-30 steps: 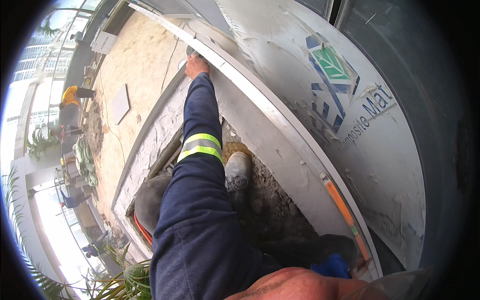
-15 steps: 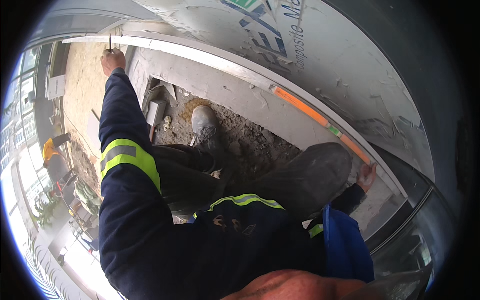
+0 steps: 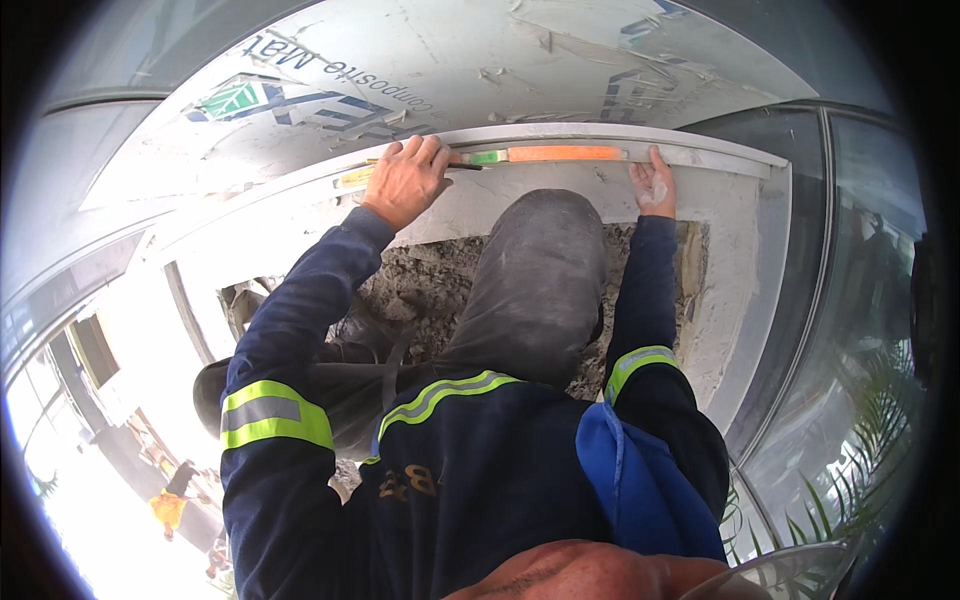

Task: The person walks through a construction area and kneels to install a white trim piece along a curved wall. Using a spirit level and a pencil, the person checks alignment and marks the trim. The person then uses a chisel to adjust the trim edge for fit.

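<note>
An orange spirit level with a green section lies along the edge of the pale ledge. From above, my left hand wraps over its left part, closed. A thin dark pencil sticks out to the right from under those fingers. At the level's right end is my right hand, palm showing and marked with white dust. Its fingers point up and bear against the level; part of their grip is hidden.
A film-covered white panel rises behind the ledge. Below my arms, a rubble-filled opening lies around my knee. Glass panes stand at the right, with palm fronds. A person in orange is far off at lower left.
My left hand has come from the ledge's far left to the spirit level, keeping the pencil. The view has swung round, so the level now runs nearly straight across. My right hand stays by its right end.
</note>
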Available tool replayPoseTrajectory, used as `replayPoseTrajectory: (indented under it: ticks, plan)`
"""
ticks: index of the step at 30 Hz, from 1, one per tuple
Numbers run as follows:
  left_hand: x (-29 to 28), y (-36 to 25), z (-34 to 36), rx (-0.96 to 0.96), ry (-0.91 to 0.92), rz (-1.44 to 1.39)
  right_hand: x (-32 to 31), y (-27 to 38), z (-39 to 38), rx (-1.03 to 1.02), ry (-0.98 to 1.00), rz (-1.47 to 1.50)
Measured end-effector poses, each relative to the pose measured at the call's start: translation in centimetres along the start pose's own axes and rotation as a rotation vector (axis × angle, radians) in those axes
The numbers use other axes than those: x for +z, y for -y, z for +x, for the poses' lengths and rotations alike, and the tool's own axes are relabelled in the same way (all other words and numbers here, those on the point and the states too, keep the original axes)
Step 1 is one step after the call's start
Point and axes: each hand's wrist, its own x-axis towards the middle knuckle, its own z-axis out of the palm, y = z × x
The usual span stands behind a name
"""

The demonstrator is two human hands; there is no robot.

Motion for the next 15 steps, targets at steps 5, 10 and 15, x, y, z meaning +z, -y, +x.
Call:
replayPoseTrajectory:
  ticks: [5,10,15]
  plan:
    - [-1.2,0.4,0.0,-0.093,0.079,-0.177,-1.1,-0.4,-1.2,-0.010,0.052,0.064]
    - [-10.8,6.0,-7.5,-0.109,0.152,-0.071,-1.5,1.2,-8.7,-0.151,0.005,0.021]
    - [-16.1,11.6,-14.4,-0.309,0.118,0.192,-3.8,-1.1,-9.6,-0.121,-0.029,0.064]
